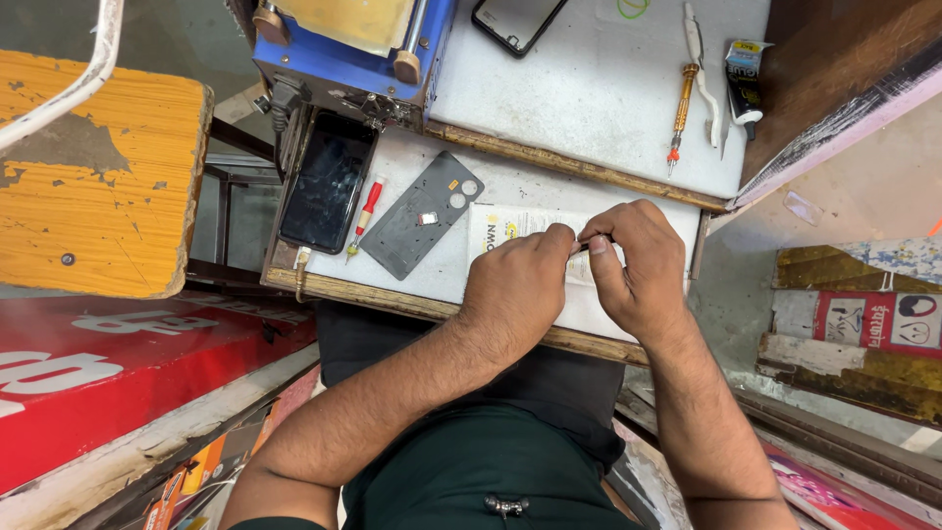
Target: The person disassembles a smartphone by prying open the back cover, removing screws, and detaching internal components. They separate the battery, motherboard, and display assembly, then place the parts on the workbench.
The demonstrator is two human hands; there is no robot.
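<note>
My left hand point(518, 285) and my right hand point(636, 263) meet over a white packet point(502, 232) lying flat on the pull-out shelf point(422, 294). Both pinch something thin and dark at the packet's top edge; what it is stays hidden by my fingers. Left of the packet lies a grey phone back cover point(422, 216) with camera holes. Further left are a small red-handled screwdriver point(365, 216) and a black phone point(327, 183) face up.
On the upper white worktop point(589, 88) lie another black phone point(516, 22), an orange-handled screwdriver point(680, 113), white tweezers point(706, 74) and a glue tube point(744, 79). A blue machine point(343, 54) stands at the back left. A worn yellow stool point(98, 177) stands to the left.
</note>
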